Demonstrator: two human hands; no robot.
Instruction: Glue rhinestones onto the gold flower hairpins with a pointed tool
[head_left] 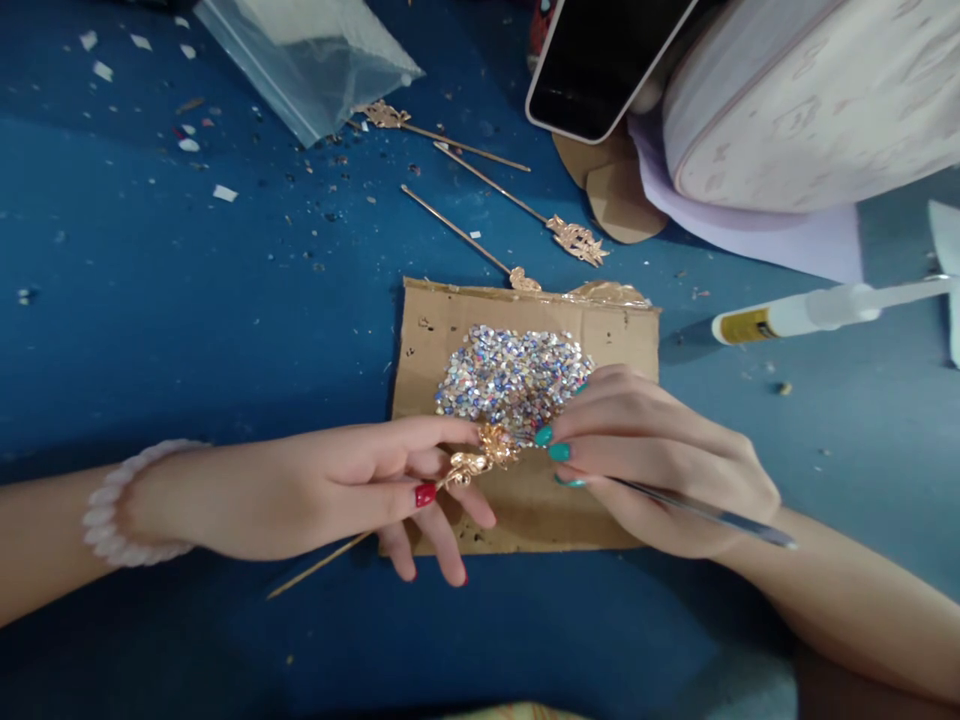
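Note:
Between the thumb and fingers of my left hand point(337, 490) is a gold hairpin point(471, 466). Its ornate head faces right and its thin stem slants down to the lower left. My right hand point(652, 455) pinches a slim tool with a dark, shiny shaft point(705, 515), perhaps tweezers; its tip is hidden near the fingertips. Both hands are over a cardboard piece point(517, 510), where a heap of small glittering rhinestones point(510, 375) lies. The right fingertips are at the heap's lower right edge, close beside the hairpin's head.
Several more hairpins point(576, 240) lie beyond the cardboard. A clear plastic bag point(315, 70) is at the top, with a phone point(607, 60) and a pale rounded case point(817, 110) to the right. A glue bottle point(795, 315) lies at right. White flakes point(225, 193) dot the blue table point(187, 330).

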